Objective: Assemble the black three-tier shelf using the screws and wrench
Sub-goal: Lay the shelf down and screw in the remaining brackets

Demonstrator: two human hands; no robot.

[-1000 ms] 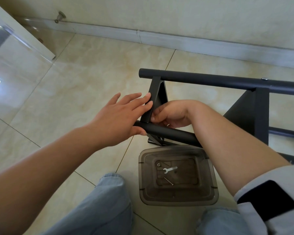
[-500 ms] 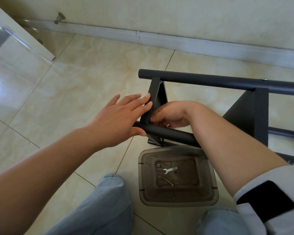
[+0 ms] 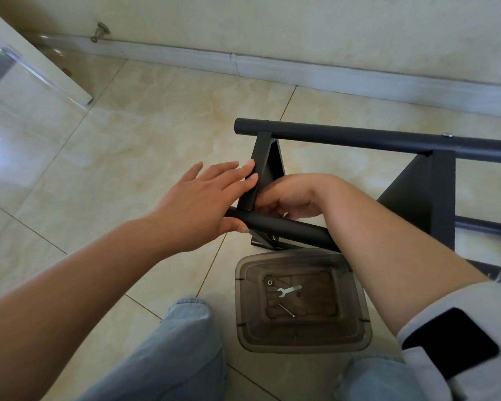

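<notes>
Item count, floor work area

Hands: two, the left hand (image 3: 198, 204) at 9 o'clock of the right hand (image 3: 287, 198). Shelf frame (image 3: 434, 198): one, with three round tubes in view and two flat tier panels. Bin (image 3: 356, 337): one, at 6 o'clock of the hands, holding one wrench (image 3: 289, 291), one long screw (image 3: 286, 310) and one small ring-shaped piece (image 3: 270, 282). Fitted screw heads visible on the frame: two. Door stopper (image 3: 100, 31): one, at 11 o'clock.

wrench (image 3: 289, 291) in bin (image 3: 356, 337) | bin before shelf (image 3: 359, 137)
</notes>
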